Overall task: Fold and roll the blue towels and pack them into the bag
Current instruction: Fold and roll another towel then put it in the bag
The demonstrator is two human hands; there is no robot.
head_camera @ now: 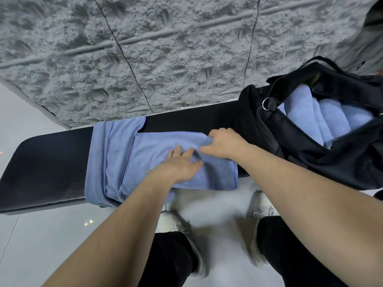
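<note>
Towel (165, 146) on bench (51, 162): left hand (180, 165) pressing flat, right hand (224, 145) grip pinching edge; roll tight, keep edges aligned.

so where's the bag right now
In the head view the black bag sits open at the right end of the black bench, just right of the right hand, rolled blue towels inside.

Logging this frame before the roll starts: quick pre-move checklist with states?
1. Towel lies folded on the bench: ok.
2. Left hand presses flat on the towel: ok.
3. Right hand pinches the towel's right edge: ok.
4. Towel fully on the bench: not ok, its near edge hangs over.
5. Bag open, beside the towel: ok.
6. Room left in the bag beside the rolled towels: cannot tell.
</note>
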